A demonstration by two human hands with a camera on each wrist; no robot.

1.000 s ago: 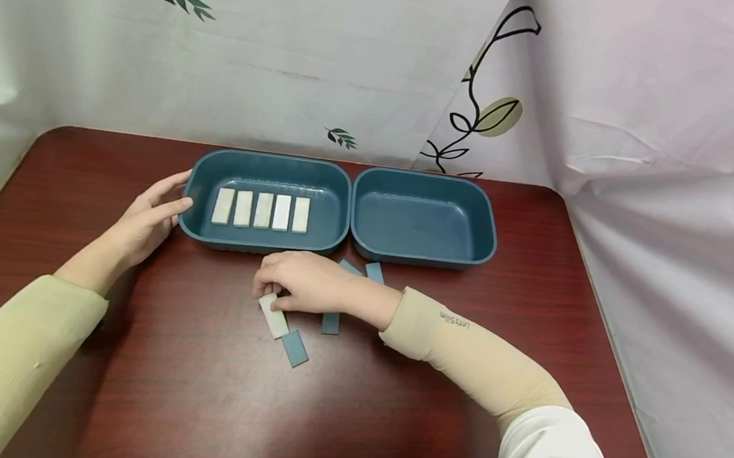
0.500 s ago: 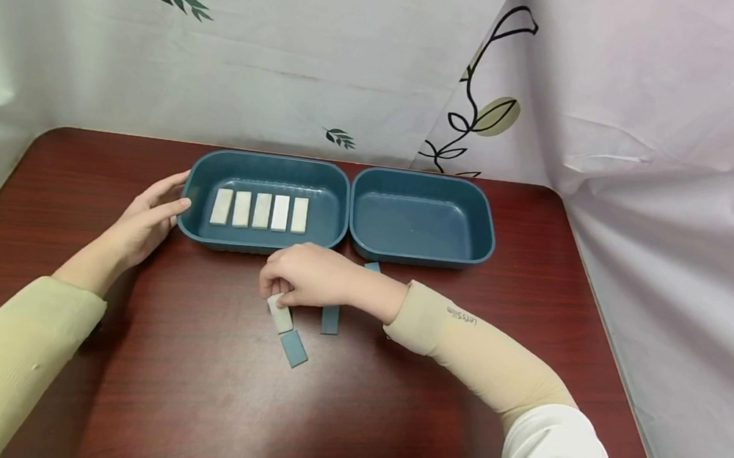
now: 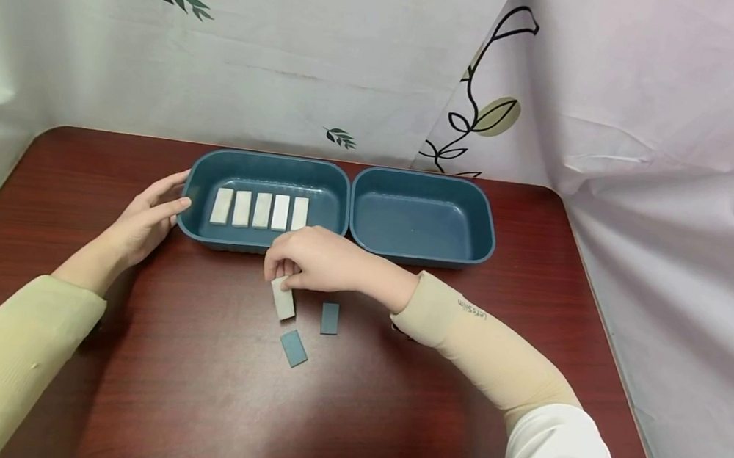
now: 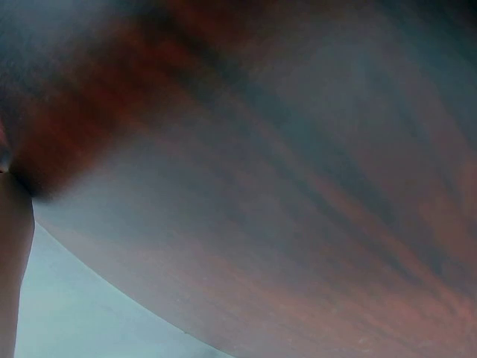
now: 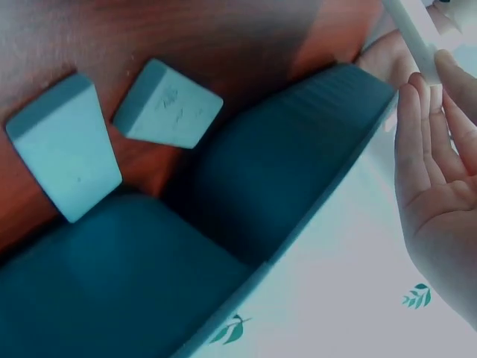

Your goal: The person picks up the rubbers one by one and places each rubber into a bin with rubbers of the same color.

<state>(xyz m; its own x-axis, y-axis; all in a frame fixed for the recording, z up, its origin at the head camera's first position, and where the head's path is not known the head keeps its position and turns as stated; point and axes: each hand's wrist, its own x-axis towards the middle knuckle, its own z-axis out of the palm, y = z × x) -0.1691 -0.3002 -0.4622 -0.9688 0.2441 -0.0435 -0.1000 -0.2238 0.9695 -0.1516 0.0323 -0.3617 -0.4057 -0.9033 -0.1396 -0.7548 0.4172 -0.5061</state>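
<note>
My right hand (image 3: 319,257) pinches the upper end of a white rectangular block (image 3: 283,302) between thumb and fingertips, in front of the left bin. In the right wrist view the held block (image 5: 416,37) tilts up from the fingertips. My left hand (image 3: 145,219) lies against the end of the left blue bin (image 3: 259,247), its thumb at the rim and its fingers along the outside. Inside that bin several white blocks (image 3: 262,211) stand side by side in a row. The left wrist view shows mostly blurred tabletop.
A second blue bin (image 3: 422,223), with nothing inside, adjoins the first. Two blue-grey blocks, one nearer (image 3: 293,348) and one farther (image 3: 329,318), lie on the dark red table. Two more, a larger-looking one (image 5: 67,149) and another (image 5: 168,104), show beside the bins in the right wrist view.
My right hand has lifted the white block away from the nearer blue-grey block and moved slightly toward the left bin. My left hand stays at the bin's end.
</note>
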